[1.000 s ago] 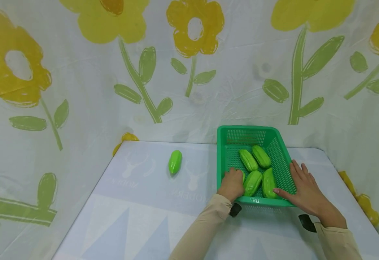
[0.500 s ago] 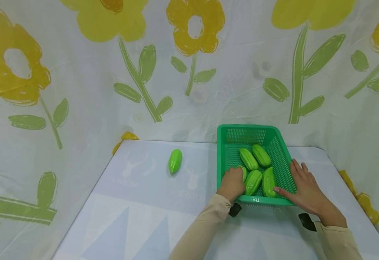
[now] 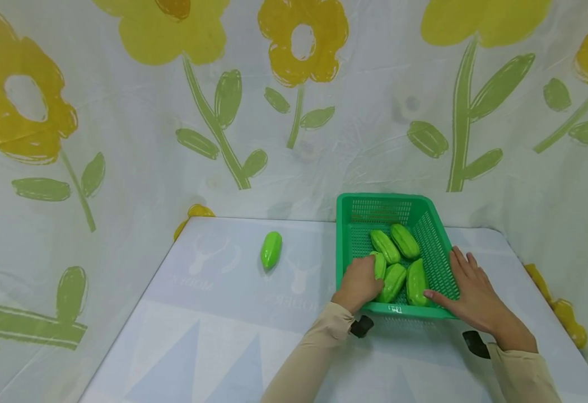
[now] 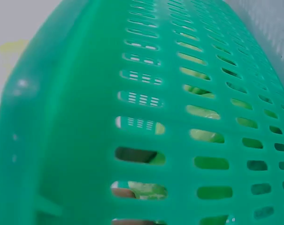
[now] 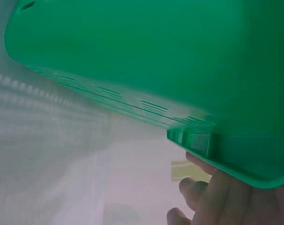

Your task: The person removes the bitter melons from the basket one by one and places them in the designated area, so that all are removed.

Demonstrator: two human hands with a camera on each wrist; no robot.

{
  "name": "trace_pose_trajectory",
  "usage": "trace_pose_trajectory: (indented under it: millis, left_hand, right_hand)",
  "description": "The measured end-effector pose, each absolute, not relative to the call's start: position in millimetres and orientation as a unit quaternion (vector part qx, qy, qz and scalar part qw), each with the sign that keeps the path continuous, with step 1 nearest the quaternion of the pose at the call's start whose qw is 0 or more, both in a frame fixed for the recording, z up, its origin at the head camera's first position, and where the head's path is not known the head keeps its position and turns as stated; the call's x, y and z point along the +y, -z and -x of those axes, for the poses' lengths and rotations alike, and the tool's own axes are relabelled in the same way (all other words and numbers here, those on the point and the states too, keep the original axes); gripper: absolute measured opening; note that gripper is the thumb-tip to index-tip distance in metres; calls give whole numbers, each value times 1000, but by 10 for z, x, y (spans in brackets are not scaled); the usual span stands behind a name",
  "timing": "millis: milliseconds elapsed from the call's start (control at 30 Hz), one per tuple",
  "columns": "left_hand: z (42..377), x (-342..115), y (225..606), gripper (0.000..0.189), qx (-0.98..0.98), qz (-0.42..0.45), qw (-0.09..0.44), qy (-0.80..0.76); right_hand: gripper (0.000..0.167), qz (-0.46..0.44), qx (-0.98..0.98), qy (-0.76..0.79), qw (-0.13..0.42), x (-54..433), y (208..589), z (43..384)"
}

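In the head view a green plastic basket (image 3: pixel 343 240) stands on the table and holds several light-green ridged gourds, among them a gourd at the back (image 3: pixel 405 241) and a gourd by the front wall (image 3: pixel 417 282). My left hand (image 3: pixel 358 284) reaches inside at the front left and grips a gourd (image 3: pixel 379 266); its fingertips are partly hidden. Fingers straight and spread, my right hand (image 3: pixel 480 299) rests on the basket's right rim, the thumb reaching over the front right corner. The left wrist view shows the basket's perforated wall (image 4: pixel 174 117) from outside, with bits of gourd through its slots.
A smoother, brighter green gourd (image 3: pixel 271 250) lies alone on the pale patterned table (image 3: pixel 223 291), left of the basket. A flower-printed cloth (image 3: pixel 364 129) hangs behind and along both sides of the table.
My left hand has lifted slightly with the gourd, so more of the gourd shows and it sits a little farther back. The right hand and basket stay put.
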State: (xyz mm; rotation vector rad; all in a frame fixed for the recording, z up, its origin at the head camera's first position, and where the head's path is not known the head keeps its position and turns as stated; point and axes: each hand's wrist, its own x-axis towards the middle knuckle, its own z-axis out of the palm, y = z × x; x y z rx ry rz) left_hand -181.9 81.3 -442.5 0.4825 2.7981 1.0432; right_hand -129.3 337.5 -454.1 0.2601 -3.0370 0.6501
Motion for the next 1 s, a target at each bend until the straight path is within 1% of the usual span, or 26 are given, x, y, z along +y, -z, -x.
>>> trace_pose_trajectory:
  millis: [67,100,300,733,1000]
  left_hand:
    - [1818,802,4408,10,919,-157,64,-355]
    - [1818,796,4402,13,919,-155,65,-357]
    - [1821,753,4376,56,918,-156,59,-359]
    - [1820,646,4331,60,879,-152,89,-443]
    - [1818,566,4320,57,821,-140,102,-544]
  right_hand:
    - [115,-83,-974,-209,12,3375,4540,1296]
    - [115,-83,-974,-210,12,3375,4540,1297]
    - [114,-84,-973,-213,11,3372,4546,1298]
    - [114,-84,-974,-212,8,3383,4533,1306]
    - [113,-87,-974,-209,14,3386,4547,1297]
